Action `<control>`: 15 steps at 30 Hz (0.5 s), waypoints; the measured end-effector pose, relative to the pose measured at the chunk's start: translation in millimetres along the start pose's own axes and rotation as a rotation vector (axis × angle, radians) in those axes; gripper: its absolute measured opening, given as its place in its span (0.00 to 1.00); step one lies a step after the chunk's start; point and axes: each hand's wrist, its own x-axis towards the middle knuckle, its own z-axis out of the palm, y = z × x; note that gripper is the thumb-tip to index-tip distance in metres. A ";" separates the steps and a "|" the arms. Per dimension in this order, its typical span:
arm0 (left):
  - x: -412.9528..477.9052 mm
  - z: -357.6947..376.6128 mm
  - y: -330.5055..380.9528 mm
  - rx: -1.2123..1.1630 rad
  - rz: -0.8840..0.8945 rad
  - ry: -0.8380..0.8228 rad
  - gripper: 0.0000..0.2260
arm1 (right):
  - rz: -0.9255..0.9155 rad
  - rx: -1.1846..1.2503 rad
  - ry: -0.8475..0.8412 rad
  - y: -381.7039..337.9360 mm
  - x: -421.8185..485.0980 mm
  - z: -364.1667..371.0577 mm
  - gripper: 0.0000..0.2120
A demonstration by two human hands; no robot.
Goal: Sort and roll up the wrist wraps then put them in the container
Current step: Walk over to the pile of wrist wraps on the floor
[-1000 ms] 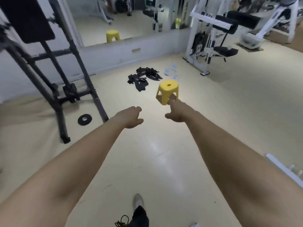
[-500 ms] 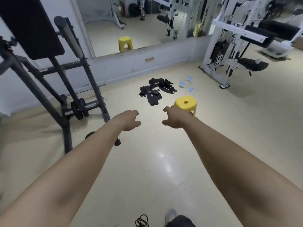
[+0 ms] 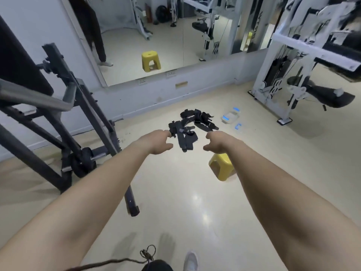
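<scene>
A loose pile of black wrist wraps (image 3: 190, 128) lies on the pale floor near the mirrored wall. To its right sits a clear container with blue clips (image 3: 230, 116), and a blue-edged lid piece (image 3: 238, 126) lies beside it. Both my arms are stretched forward above the floor. My left hand (image 3: 158, 142) hangs with loosely curled fingers, holding nothing, left of the pile in the picture. My right hand (image 3: 217, 141) is equally relaxed and empty, right of the pile. Neither hand touches the wraps.
A yellow stool (image 3: 221, 166) stands under my right forearm. A black metal gym frame (image 3: 82, 118) with a weight plate (image 3: 83, 162) fills the left. A white exercise machine (image 3: 289, 81) stands at the right. A wall mirror (image 3: 166, 36) runs behind the pile. My shoe (image 3: 190, 261) shows below.
I have walked closer: the wraps, container and stool are larger and nearer. The stool has passed from ahead of my right hand to beneath my forearm. Both hands stay empty.
</scene>
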 end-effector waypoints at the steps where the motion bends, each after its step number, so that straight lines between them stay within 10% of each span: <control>1: 19.9 -10.0 -4.7 -0.007 -0.003 -0.008 0.24 | -0.008 -0.005 -0.001 -2.0 23.0 -14.4 0.23; 15: 360.5 -142.7 -106.7 -0.060 -0.008 -0.042 0.26 | -0.072 -0.055 -0.039 -47.0 387.4 -158.1 0.10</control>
